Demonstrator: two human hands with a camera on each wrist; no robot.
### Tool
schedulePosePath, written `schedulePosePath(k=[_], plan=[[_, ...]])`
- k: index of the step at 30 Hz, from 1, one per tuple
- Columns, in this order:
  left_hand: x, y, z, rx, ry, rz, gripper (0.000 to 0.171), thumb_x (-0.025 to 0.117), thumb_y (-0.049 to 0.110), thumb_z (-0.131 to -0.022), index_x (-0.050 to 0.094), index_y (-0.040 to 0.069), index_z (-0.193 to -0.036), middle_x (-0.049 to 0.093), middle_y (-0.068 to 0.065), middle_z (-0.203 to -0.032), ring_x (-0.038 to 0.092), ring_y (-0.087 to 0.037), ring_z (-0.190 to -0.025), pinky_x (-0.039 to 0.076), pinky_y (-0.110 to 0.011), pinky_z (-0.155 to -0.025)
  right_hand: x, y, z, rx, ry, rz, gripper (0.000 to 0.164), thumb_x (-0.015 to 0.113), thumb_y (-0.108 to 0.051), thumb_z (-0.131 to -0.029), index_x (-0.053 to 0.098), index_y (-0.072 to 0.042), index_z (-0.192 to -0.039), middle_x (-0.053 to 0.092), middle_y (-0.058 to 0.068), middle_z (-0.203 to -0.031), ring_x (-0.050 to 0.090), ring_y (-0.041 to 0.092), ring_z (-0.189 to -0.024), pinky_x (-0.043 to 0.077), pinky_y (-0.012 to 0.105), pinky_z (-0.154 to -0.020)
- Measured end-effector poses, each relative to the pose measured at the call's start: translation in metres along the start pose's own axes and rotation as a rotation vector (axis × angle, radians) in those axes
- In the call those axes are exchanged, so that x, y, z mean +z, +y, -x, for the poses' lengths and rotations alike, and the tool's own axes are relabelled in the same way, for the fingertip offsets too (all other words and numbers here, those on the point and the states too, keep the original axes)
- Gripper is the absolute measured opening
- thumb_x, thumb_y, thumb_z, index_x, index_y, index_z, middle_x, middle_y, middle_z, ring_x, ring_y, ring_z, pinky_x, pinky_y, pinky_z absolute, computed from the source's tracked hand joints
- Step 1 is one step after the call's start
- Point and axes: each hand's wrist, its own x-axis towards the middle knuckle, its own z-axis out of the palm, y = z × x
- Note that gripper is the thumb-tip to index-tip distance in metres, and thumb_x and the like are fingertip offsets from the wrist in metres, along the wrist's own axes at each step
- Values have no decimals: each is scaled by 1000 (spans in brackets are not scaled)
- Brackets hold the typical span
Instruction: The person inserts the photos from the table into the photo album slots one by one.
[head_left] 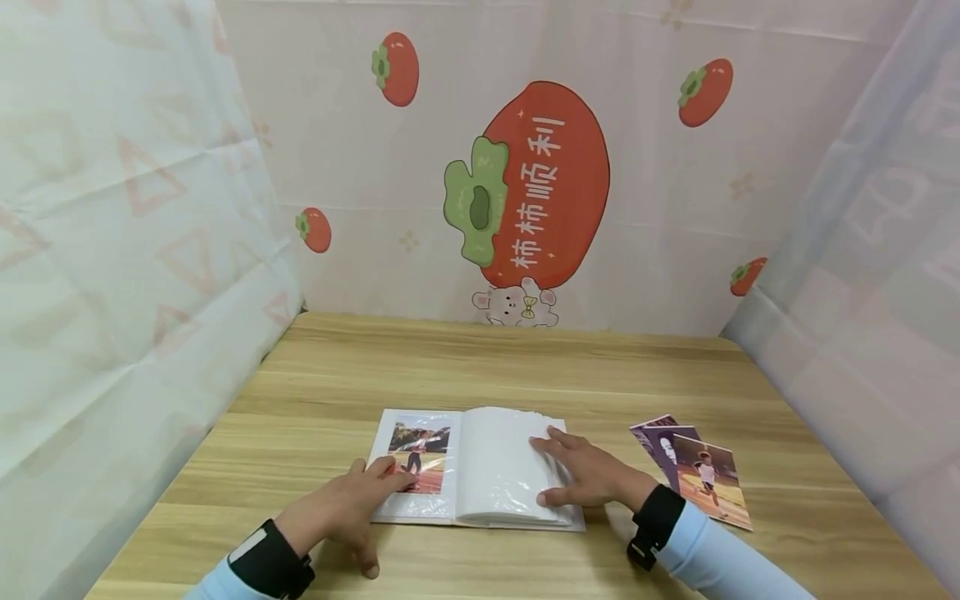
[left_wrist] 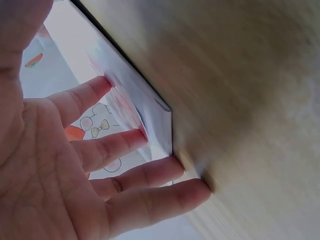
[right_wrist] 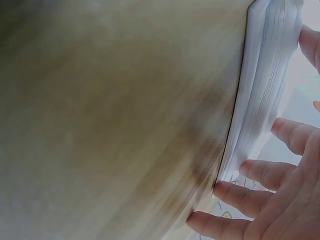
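Note:
A photo album [head_left: 495,467] lies spread on the wooden table. Its left page holds a photo [head_left: 429,446] of a person on a running track, under a clear sleeve; the right page is blank white. My left hand [head_left: 348,507] rests at the album's left edge, fingertips on the photo page, two other fingers reaching the table in the left wrist view. My right hand [head_left: 588,471] lies over the right page's outer edge, fingers spread. In the right wrist view its fingertips touch the page stack [right_wrist: 267,85] and the table beside it.
Several loose photos [head_left: 712,483] overlap on the table [head_left: 480,358] to the right of the right hand, the top one showing a runner. A white cloth backdrop [head_left: 360,167] with printed persimmons hangs behind the table, and cloth walls stand at both sides.

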Motion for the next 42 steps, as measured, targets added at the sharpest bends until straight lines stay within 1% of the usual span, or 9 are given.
schedulePosePath(k=[8, 11, 15, 19, 23, 26, 30, 34, 42], plan=[[-1, 5, 3, -41, 3, -6, 106, 94, 33, -40, 48, 21, -135, 32, -15, -141, 37, -28, -98, 43, -41, -67, 0, 1, 0, 0, 4, 7, 85, 60, -61, -79, 34, -14, -144, 23, 23, -147, 28, 46, -127, 30, 58, -95], [0, 9, 3, -48, 11, -18, 104, 93, 36, -42, 48, 18, -134, 31, -18, -141, 37, -30, -102, 44, -42, -69, 0, 1, 0, 2, 3, 8, 85, 60, -61, -79, 35, -14, -144, 22, 23, -147, 28, 46, -127, 30, 58, -95], [2, 16, 1, 14, 50, -71, 102, 90, 44, -45, 49, 8, -132, 29, -25, -140, 36, -38, -114, 43, -50, -79, 1, 1, 0, 7, 2, 10, 84, 61, -60, -78, 35, -14, -144, 23, 22, -147, 28, 45, -128, 30, 58, -96], [4, 21, -3, 77, 73, -101, 106, 87, 49, -47, 47, -1, -130, 30, -27, -139, 37, -42, -117, 41, -54, -85, 1, 0, 0, -5, 9, 15, 84, 61, -60, -79, 35, -13, -144, 24, 23, -147, 28, 45, -128, 30, 57, -96], [8, 24, -8, 132, 83, -61, 107, 87, 47, -49, 41, 3, -136, 30, -26, -139, 37, -42, -119, 39, -57, -87, 0, -1, 0, -14, 5, 15, 85, 61, -59, -79, 35, -12, -144, 23, 25, -146, 28, 46, -127, 29, 57, -96], [12, 26, -14, 213, 96, -44, 108, 87, 47, -52, 36, 13, -141, 31, -23, -141, 35, -39, -123, 37, -56, -90, 0, 0, 0, -10, -3, 12, 85, 61, -59, -79, 35, -12, -144, 23, 25, -146, 28, 47, -127, 29, 57, -96], [17, 31, -19, 291, 83, -64, 108, 83, 52, -55, 31, 25, -145, 26, -16, -147, 30, -43, -127, 33, -59, -93, 0, 0, 0, -8, -5, 22, 85, 61, -60, -79, 35, -13, -144, 23, 24, -147, 28, 46, -127, 29, 57, -97], [20, 38, -21, 291, 41, -94, 105, 84, 50, -56, 30, 34, -145, 24, -11, -150, 28, -47, -126, 32, -63, -90, 0, 0, -1, -8, -5, 20, 85, 60, -61, -79, 34, -13, -144, 22, 23, -147, 28, 46, -128, 29, 57, -97], [20, 43, -22, 264, 12, -88, 104, 86, 44, -56, 31, 36, -144, 25, -9, -149, 26, -46, -128, 30, -64, -91, -1, -1, 0, 6, -7, 17, 84, 61, -60, -79, 34, -13, -144, 22, 23, -147, 27, 46, -128, 29, 57, -97]])
